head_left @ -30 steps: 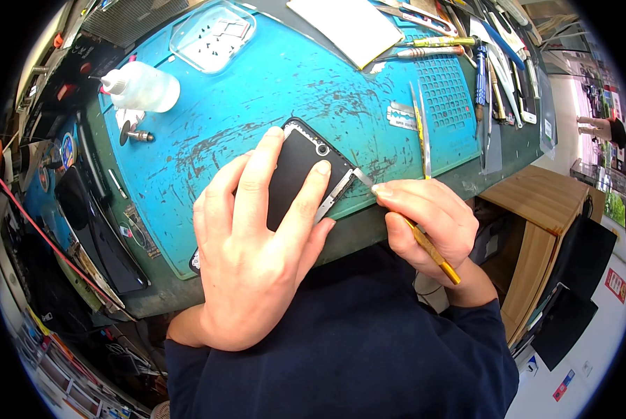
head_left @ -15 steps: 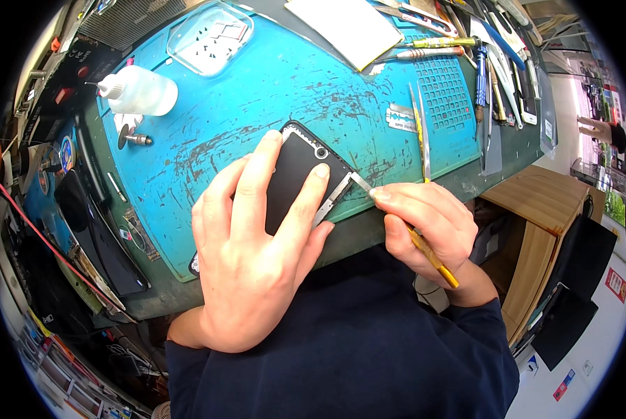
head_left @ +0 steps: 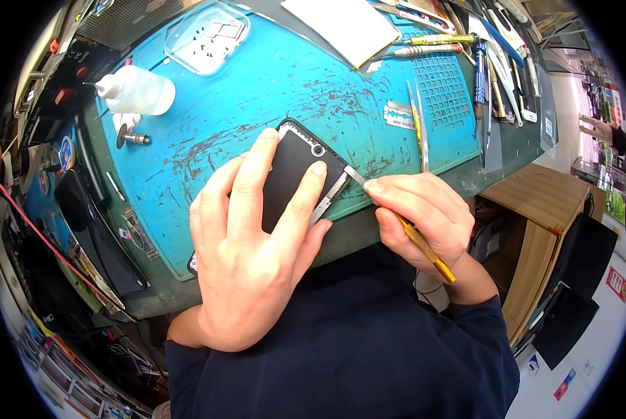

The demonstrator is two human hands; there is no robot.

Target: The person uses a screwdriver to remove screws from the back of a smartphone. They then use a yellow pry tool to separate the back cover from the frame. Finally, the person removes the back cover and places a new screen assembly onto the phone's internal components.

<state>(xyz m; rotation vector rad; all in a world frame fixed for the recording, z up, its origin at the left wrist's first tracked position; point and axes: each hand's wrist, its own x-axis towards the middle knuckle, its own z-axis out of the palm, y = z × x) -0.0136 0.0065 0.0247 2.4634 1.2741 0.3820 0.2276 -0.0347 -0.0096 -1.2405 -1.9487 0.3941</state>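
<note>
My left hand [head_left: 246,251] holds a black phone back housing [head_left: 288,183] on the blue mat [head_left: 348,91], its fingertips pressing on the face and its thumb along the near right side. The housing has a camera ring near the upper corner and a silver strip [head_left: 330,197] along that side. In my right hand [head_left: 425,220] a gold-handled tool [head_left: 435,262] is pinched, its flat silver blade [head_left: 354,174] at the housing's right corner. Tweezers [head_left: 420,129] and a razor blade [head_left: 399,115] lie just beyond.
A plastic bottle [head_left: 149,94], a tray of small parts [head_left: 207,42], a white pad [head_left: 337,24], pliers and screwdrivers [head_left: 479,84] surround the mat. Dark devices [head_left: 100,230] lie left. A wooden cabinet [head_left: 536,195] stands right. Another person's hand [head_left: 596,129] shows at the far right.
Both my hands, the housing and the tool have shifted slightly left. The blade stays at the corner, and my grips are the same.
</note>
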